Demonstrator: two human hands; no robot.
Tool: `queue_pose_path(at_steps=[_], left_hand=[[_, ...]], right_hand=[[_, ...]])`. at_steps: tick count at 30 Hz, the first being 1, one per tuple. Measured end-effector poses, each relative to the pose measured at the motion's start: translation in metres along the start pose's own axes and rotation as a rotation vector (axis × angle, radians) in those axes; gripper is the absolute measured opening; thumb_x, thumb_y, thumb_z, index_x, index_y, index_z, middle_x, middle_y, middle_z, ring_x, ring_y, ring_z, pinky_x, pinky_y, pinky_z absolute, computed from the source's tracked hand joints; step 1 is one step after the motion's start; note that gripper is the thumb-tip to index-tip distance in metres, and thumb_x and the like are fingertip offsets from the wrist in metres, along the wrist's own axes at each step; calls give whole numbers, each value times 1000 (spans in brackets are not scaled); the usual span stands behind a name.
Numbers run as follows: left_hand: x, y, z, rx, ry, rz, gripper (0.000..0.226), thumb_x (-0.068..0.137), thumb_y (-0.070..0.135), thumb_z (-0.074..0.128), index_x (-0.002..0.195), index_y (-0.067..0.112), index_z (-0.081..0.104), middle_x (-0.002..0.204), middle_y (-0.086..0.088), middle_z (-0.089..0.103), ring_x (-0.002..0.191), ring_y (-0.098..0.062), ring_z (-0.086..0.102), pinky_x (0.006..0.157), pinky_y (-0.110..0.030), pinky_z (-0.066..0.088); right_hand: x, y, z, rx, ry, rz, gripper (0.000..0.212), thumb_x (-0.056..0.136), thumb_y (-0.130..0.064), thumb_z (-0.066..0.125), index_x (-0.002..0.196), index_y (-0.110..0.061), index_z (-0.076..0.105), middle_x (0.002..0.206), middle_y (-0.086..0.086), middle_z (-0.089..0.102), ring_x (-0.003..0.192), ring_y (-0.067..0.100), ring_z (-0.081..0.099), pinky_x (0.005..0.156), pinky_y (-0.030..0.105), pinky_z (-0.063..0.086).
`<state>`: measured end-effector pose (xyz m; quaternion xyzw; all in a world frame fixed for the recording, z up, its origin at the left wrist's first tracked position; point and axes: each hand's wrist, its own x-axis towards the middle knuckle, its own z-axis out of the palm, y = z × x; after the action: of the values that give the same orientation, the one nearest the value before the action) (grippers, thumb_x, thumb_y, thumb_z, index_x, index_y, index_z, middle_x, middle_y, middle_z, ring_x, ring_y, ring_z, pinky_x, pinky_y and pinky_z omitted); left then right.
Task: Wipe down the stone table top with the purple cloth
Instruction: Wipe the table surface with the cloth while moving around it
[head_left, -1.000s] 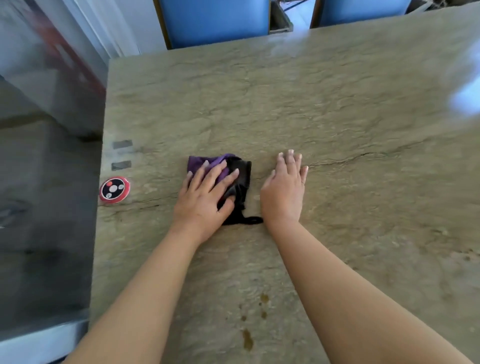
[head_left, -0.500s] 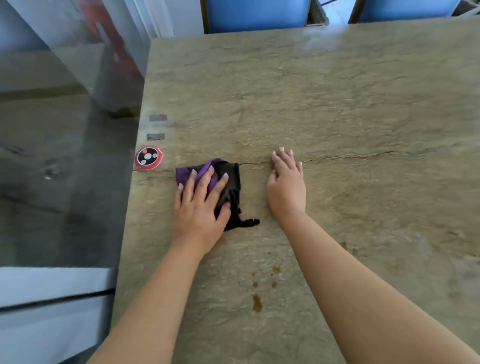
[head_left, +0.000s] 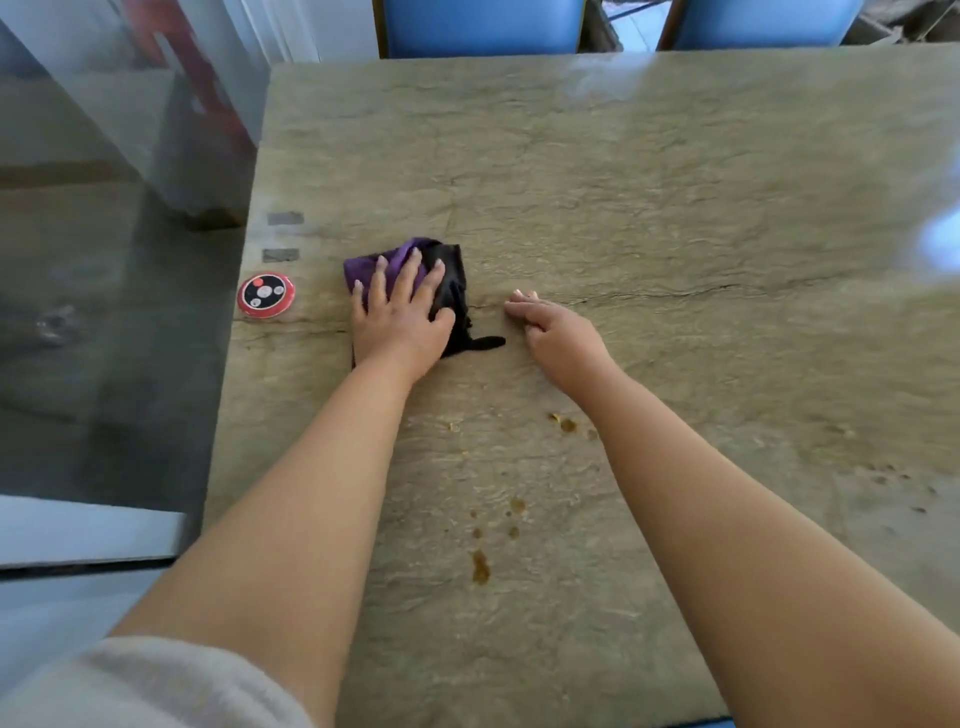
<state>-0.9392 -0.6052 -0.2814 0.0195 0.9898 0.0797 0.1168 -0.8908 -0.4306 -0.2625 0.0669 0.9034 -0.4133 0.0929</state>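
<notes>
The purple cloth (head_left: 410, 260), folded with a black part on its right side, lies on the stone table top (head_left: 649, 208) near the left edge. My left hand (head_left: 400, 317) presses flat on it with fingers spread. My right hand (head_left: 558, 338) rests on the stone just right of the cloth, fingers loosely bent and holding nothing. Brown spots (head_left: 480, 566) stain the table between my forearms.
A round red and black call button (head_left: 266, 294) sits left of the cloth by the table's left edge, with two grey stickers (head_left: 284, 218) behind it. Two blue chairs (head_left: 483, 26) stand at the far side. More small stains (head_left: 883, 473) lie at the right.
The left hand and cloth slid toward the left, closer to the red button. The right hand's fingers went from flat to loosely bent.
</notes>
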Motion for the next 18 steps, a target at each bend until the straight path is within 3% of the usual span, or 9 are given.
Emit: queue_pose_path(at_steps=[2, 5, 8, 10, 14, 18], left_hand=[[-32, 5, 10, 3, 39, 194, 57, 95, 49, 30, 149, 47, 12, 161, 19, -2, 149, -15, -7, 119, -40, -6], [-67, -3, 20, 11, 21, 388, 61, 88, 55, 18, 148, 48, 14, 160, 21, 2, 149, -12, -5, 119, -37, -5], [-50, -5, 18, 18, 51, 345, 57, 91, 56, 17, 148, 49, 16, 160, 19, 8, 149, -14, 0, 119, -42, -2], [-26, 11, 15, 21, 44, 211, 52, 98, 50, 24, 149, 48, 13, 161, 17, 3, 149, -17, -4, 120, -45, -4], [9, 62, 12, 38, -39, 20, 54, 99, 50, 19, 150, 46, 1, 160, 16, -14, 148, -23, -16, 117, -51, -12], [-19, 97, 25, 65, -12, 271, 56, 97, 50, 23, 151, 46, 5, 160, 19, -9, 148, -19, -12, 118, -48, -9]], right_hand=[[-10, 12, -12, -57, 60, 37, 47, 92, -1, 38, 132, -18, 56, 149, -7, 40, 142, 5, 25, 106, 9, 10], [-34, 31, -19, -74, 153, 64, 51, 90, 1, 39, 134, -18, 55, 152, -7, 36, 143, 4, 21, 112, 12, 9], [-56, 42, -18, -66, 197, 103, 55, 89, 3, 38, 139, -17, 49, 154, -8, 31, 145, 4, 16, 119, 25, 12], [-65, 45, -17, -50, 239, 124, 54, 89, 3, 37, 139, -16, 48, 154, -8, 31, 144, 3, 16, 116, 18, 11], [-69, 49, -21, -17, 240, 155, 54, 89, 4, 37, 139, -14, 48, 152, -7, 35, 143, 3, 20, 105, 8, 10], [-70, 55, -32, 47, 245, 170, 55, 88, 6, 36, 139, -12, 48, 151, -3, 38, 142, 7, 26, 101, 3, 9]])
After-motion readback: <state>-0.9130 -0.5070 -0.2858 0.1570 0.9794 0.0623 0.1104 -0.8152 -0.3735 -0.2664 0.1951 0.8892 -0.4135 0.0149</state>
